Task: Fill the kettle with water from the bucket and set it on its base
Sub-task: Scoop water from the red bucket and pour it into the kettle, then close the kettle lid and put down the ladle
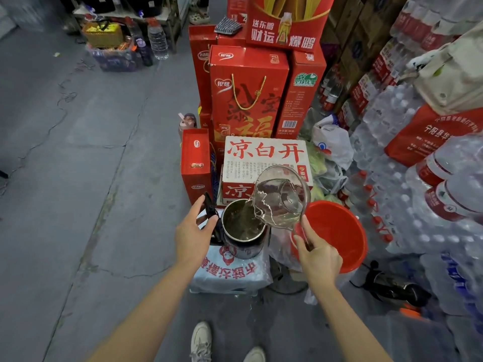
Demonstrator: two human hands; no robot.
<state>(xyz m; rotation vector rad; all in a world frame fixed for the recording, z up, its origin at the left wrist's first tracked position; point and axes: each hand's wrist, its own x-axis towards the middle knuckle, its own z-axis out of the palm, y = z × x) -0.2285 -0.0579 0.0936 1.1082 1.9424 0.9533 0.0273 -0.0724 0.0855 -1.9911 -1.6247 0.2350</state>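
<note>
A steel kettle point(244, 231) stands on a wrapped pack of goods, its black lid point(210, 207) swung open to the left. My left hand point(193, 231) grips the lid and handle side. My right hand point(317, 257) holds the handle of a clear plastic scoop point(281, 197), tilted over the kettle's mouth, and a thin stream of water runs from it into the kettle. The red bucket point(337, 231) sits just right of the kettle, behind my right hand. The kettle's base is hidden or not in view.
Red gift cartons point(248, 95) and a white carton point(264, 155) stack up behind the kettle. Packs of bottled water point(407, 142) fill the right side. A black device with a cord point(394, 286) lies on the floor. Grey concrete floor point(78, 178) spreads left; my shoes are below.
</note>
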